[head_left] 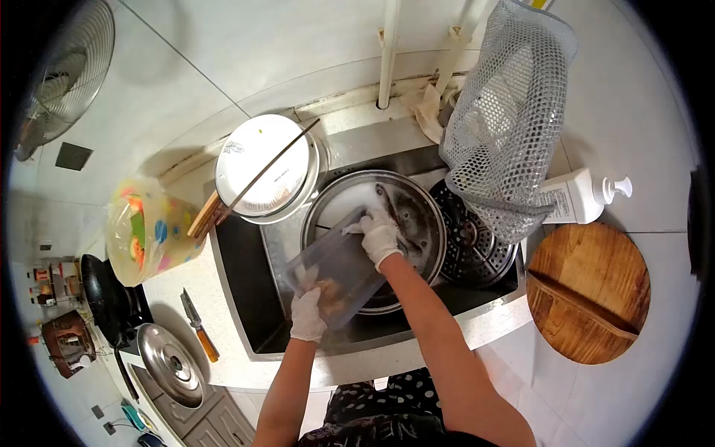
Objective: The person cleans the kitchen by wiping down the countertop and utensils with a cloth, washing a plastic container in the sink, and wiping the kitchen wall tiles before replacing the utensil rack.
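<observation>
Both my hands wear white gloves. My left hand (307,316) grips the near left end of a translucent rectangular plastic container (346,287), tilted over the sink. Part of that hand shows blurred through the plastic. My right hand (380,237) is closed at the container's far right edge; whether a cloth is also in it I cannot tell. Beneath lies a large round metal basin (438,212) with white suds and dark water inside. It sits in the steel sink (246,298).
Left of the sink are stacked white bowls (257,160) with chopsticks (279,156), a plastic bag (167,231), a knife (197,328) and a metal lid (171,365). On the right are a perforated steamer tray (480,257), a mesh bag (514,112), a pump bottle (577,195) and a wooden lid (588,287).
</observation>
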Tool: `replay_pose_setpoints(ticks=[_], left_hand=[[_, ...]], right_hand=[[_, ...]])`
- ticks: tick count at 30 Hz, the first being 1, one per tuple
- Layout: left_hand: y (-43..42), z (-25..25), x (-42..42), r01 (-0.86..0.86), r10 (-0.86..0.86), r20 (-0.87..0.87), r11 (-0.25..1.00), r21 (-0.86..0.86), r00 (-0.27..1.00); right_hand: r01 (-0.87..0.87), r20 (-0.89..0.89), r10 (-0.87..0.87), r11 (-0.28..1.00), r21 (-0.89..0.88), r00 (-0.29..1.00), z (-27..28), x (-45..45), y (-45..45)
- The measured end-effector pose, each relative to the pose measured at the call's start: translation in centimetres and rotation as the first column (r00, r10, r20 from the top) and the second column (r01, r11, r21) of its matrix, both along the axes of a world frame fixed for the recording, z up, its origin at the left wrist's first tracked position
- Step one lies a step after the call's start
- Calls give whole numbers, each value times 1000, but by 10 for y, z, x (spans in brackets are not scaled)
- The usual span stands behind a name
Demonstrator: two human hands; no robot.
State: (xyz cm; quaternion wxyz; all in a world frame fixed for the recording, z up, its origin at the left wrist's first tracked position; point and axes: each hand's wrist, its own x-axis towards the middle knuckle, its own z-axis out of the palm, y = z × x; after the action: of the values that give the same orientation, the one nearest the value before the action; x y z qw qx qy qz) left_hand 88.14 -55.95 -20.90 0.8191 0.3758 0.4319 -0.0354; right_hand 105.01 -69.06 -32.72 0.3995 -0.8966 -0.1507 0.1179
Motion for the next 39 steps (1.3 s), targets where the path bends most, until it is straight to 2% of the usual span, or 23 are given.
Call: replay_pose_setpoints(ticks=[1, 3, 4, 7, 10, 11, 12, 13, 15, 18, 21, 22, 24, 25, 27, 28, 29, 30, 31, 32, 35, 37, 39], left_hand=[[-1, -1, 0, -16, 16, -8, 1000, 7, 1000], [-4, -1, -1, -50, 50, -22, 998, 23, 998], [-5, -4, -2, -52, 52, -2, 999, 16, 999], [-9, -5, -5, -76, 77, 52, 997, -14, 996], [-31, 24, -7, -97, 97, 117, 995, -2, 988], [-42, 39, -7, -72, 65, 161, 997, 38, 985], [-49, 49, -7, -52, 35, 206, 995, 81, 978], [-52, 55, -10, 120, -166, 209, 968, 218, 964], [-67, 81, -14, 232, -301, 280, 939, 255, 911], [-67, 96, -28, 355, -305, 343, 930, -94, 889], [-50, 75, -28, 632, -652, 187, 759, 157, 735], [-45, 66, -30, 697, -746, 104, 656, 291, 658], [-35, 54, -30, 771, -864, -104, 378, 513, 493], [-33, 63, -21, 696, -866, -152, 265, 668, 476], [-28, 88, 3, 474, -847, -249, 5, 880, 470], [-21, 82, 4, 394, -507, 202, 818, 418, 838], [-8, 71, 4, -84, 154, 155, 919, -385, 976], [17, 51, -4, 246, -352, 236, 891, 382, 906], [23, 67, 6, 153, -138, 407, 988, -4, 903], [29, 82, 16, 78, 118, 437, 911, -406, 892], [58, 103, 21, 303, -257, 178, 898, -319, 950], [58, 83, 25, 296, -279, 114, 939, -178, 954], [54, 57, 27, 331, -319, 169, 943, -45, 932]], right_hand=[[66, -189, -40, 988, 137, 981, -5, -2, 4], [61, -234, 3, 962, 265, 972, 44, -19, 9], [-1, 183, -53, 958, 286, 982, 25, -31, 11], [35, 226, -17, 997, -76, 974, 12, -31, 0], [-70, -70, 78, 992, 106, 995, 51, -48, 9], [-51, 22, 48, 985, 163, 999, 68, -60, 14], [10, -70, 13, 950, 312, 997, 99, -66, 16], [29, -163, 21, 955, 297, 986, 126, -72, 14], [13, -217, 68, 936, 352, 974, 161, -80, 6], [-166, -297, 253, 943, 288, 921, 198, -73, -19], [-669, 50, 672, 741, -58, 739, 209, -75, -40], [-534, -103, 526, 842, -72, 844, 212, -85, -38], [-555, -241, 512, 815, -166, 825, 214, -90, -41], [-564, -305, 494, 799, -210, 814, 215, -91, -40], [-593, -116, 582, 793, -136, 805, 222, -92, -59], [-596, -1, 599, 796, -109, 800, 224, -95, -70], [-601, 113, 607, 795, -83, 787, 226, -96, -78], [-622, 72, 626, 780, -69, 777, 231, -93, -84], [-651, 122, 655, 756, -73, 746, 225, -89, -88], [-676, 170, 678, 733, -76, 715, 212, -86, -90], [-699, 325, 668, 715, -30, 669, 186, -68, -90], [-728, 299, 760, 644, -233, 577, 165, -40, -84], [-794, -37, 871, 428, -433, 490, 135, -3, -79]])
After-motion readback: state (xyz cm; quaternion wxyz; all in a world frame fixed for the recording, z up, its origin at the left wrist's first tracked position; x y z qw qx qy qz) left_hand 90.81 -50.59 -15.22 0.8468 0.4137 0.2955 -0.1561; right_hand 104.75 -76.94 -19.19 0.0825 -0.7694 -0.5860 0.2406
